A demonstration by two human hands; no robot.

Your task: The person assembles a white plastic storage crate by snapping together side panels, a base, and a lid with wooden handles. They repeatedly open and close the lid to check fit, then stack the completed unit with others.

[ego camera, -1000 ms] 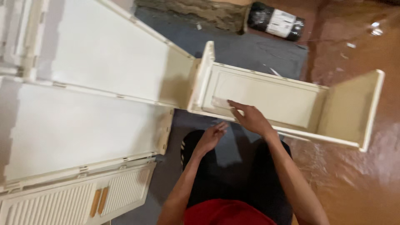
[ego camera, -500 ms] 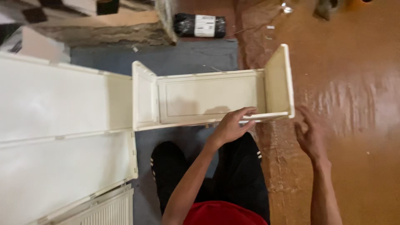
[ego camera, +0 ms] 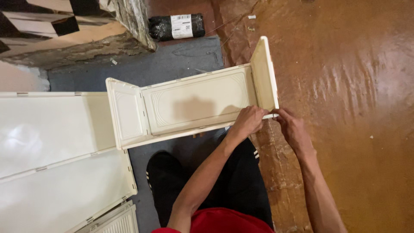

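A cream plastic panel assembly (ego camera: 194, 103) lies on the floor before me: a long flat piece with an upright end flap (ego camera: 264, 73) on the right and another flap (ego camera: 125, 114) on the left. My left hand (ego camera: 249, 121) grips the near right corner of the long piece, where it meets the right flap. My right hand (ego camera: 291, 127) touches the same corner from the outside, fingers pinched at the flap's lower edge.
Large cream panels (ego camera: 51, 151) lie at the left, with a slatted piece (ego camera: 116, 220) at the bottom. A grey mat (ego camera: 181, 64) sits under the work. A black wrapped roll (ego camera: 177, 26) lies at the top. Brown glossy floor (ego camera: 353, 108) spreads to the right. My legs are below.
The view has shifted and the panel assembly now sits further right. My right hand has come up from the floor to the corner beside my left hand.
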